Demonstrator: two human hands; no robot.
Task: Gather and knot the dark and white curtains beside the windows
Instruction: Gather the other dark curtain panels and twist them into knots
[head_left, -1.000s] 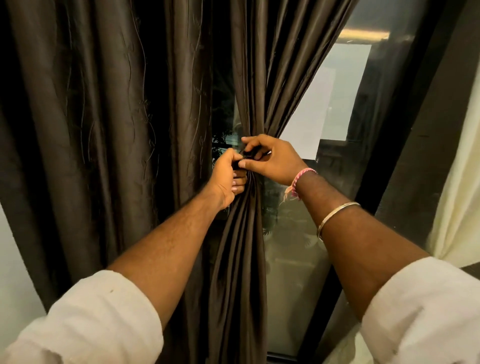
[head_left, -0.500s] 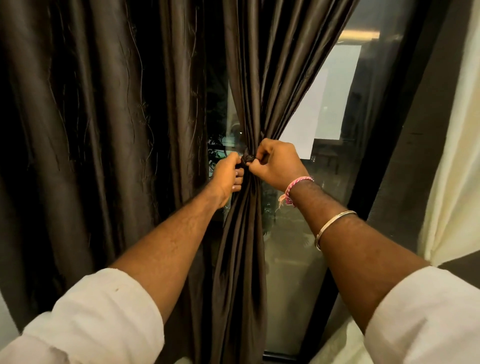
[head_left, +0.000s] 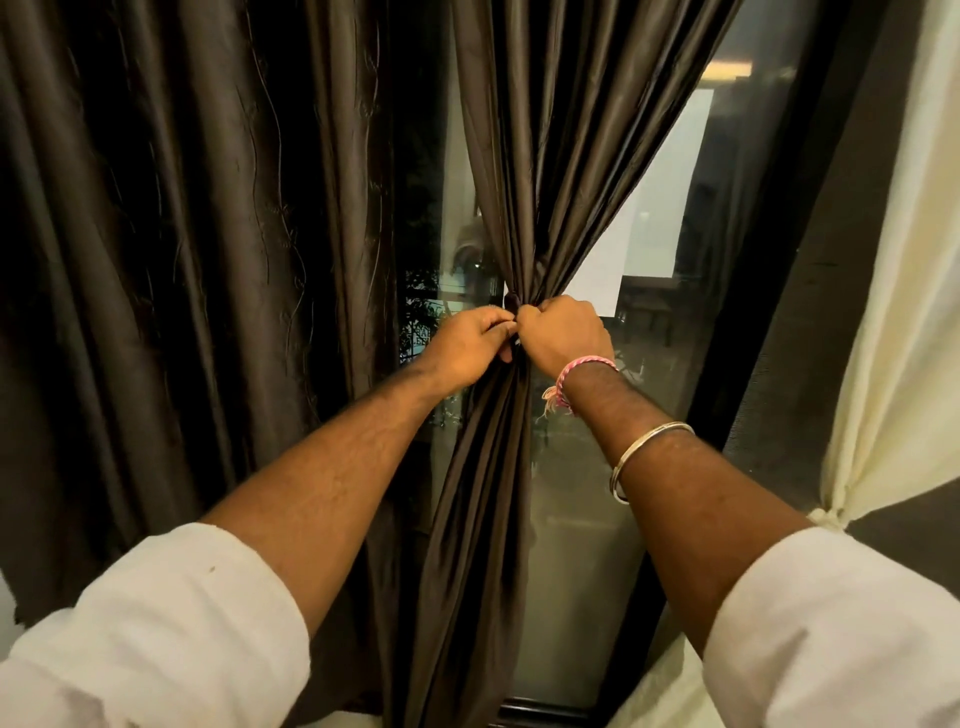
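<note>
The left hand (head_left: 467, 345) and right hand (head_left: 563, 335) meet knuckle to knuckle, each pinching the dark tie (head_left: 511, 301) cinching the glossy dark-brown curtain (head_left: 498, 441) before the window glass (head_left: 582, 493). Right, a knotted cream curtain (head_left: 893, 322) hangs.

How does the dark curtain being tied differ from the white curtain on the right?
The dark curtain is glossy brown, cinched mid-window; the white curtain is matte cream, at the frame's right edge. Both hands, left and right, grip the dark one; the white one hangs untouched, already knotted. Both are gathered at one point.
</note>
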